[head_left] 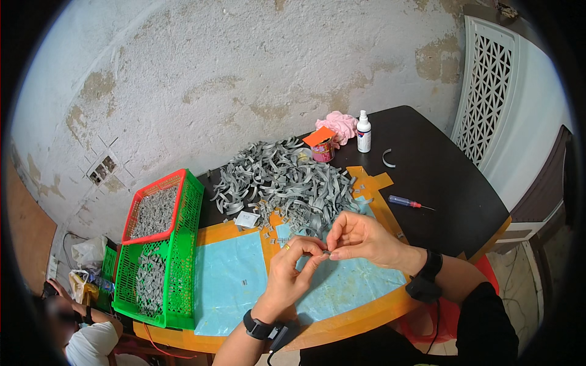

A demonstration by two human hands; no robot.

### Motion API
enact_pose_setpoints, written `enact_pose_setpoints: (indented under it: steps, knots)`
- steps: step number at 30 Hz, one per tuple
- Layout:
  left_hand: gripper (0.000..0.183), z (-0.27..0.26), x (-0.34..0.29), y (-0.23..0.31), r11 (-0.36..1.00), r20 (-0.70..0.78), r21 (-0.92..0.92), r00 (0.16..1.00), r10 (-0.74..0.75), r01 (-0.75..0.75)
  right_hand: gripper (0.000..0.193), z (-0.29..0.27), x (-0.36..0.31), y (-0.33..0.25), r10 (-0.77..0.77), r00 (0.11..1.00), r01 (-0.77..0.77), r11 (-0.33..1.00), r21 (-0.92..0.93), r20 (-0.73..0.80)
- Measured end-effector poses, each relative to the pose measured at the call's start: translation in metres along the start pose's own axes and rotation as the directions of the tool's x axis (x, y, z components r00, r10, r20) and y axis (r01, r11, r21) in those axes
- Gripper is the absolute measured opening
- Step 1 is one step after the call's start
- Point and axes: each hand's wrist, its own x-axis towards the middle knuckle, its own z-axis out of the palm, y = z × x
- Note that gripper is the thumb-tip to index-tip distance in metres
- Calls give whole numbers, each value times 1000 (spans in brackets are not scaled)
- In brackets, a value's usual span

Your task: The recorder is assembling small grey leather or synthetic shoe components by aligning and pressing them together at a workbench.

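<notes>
Over the blue-covered part of the table, my two hands meet at the fingertips around a small dark grey piece (327, 252). My left hand (292, 268), with a ring on one finger, pinches it from the left. From the other side, the thumb and forefinger of my right hand (361, 243) close on it too. Fingers cover most of the piece, so its exact kind is unclear. Just beyond my hands lies a big heap of curled grey strips (287, 177). Small grey clip-like bits (276, 241) are scattered at the heap's near edge.
At left, a green basket (190, 244) holds grey pieces, with a filled red basket (178, 210) on it. Behind the heap stand a tin (322, 151), pink cloth (339, 127) and white spray bottle (363, 133). A screwdriver (405, 202) lies right. Another person (91, 341) sits lower left.
</notes>
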Motion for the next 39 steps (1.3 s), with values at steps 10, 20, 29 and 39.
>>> enact_pose_setpoints:
  steps: [10, 20, 29, 39]
  knots:
    - [9, 4, -1, 2, 987, -84, -127, 991, -105, 94, 21, -3, 4, 4, -18, 1000, 17, 999, -42, -9]
    - [19, -157, -20, -34, 814, -902, -364, 390, -186, -453, 20, -44, 9, 16, -336, 938, 53, 380, -924, -84]
    - [31, -248, -86, -103, 468, -845, -411, 135, -517, -782, 32, -50, 24, 36, -368, 900, 208, -108, -972, 234]
    - [26, -63, 9, -35, 857, -292, -452, 867, -404, 247, 9, -41, 18, 20, -533, 846, 185, 258, -948, 20]
